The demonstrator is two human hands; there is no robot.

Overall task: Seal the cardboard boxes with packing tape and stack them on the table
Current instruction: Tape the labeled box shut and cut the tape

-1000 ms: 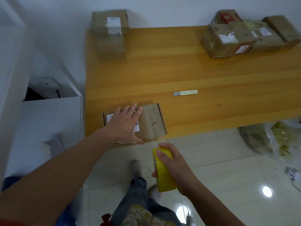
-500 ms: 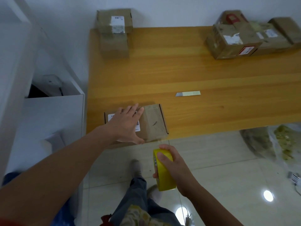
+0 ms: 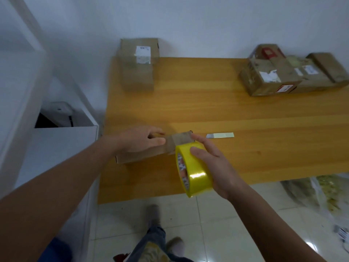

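Here, a long orange-brown wooden table (image 3: 207, 103) is seen against a white wall. At its far right, a cluster of taped brown cardboard boxes (image 3: 273, 78) is set; all are closed, so their contents cannot be told. At the far left corner, two brown cardboard boxes (image 3: 137, 72) are stacked. Near the front left, a flat brown cardboard box (image 3: 143, 155) is laid with its long axis running left to right, and it is gripped by the left hand (image 3: 139, 138). Just beside its right end, a yellow roll of packing tape (image 3: 196, 173) is held on edge by the right hand (image 3: 213, 161), its core facing left. Beyond, a small pale utility blade (image 3: 220, 135) is laid flat.
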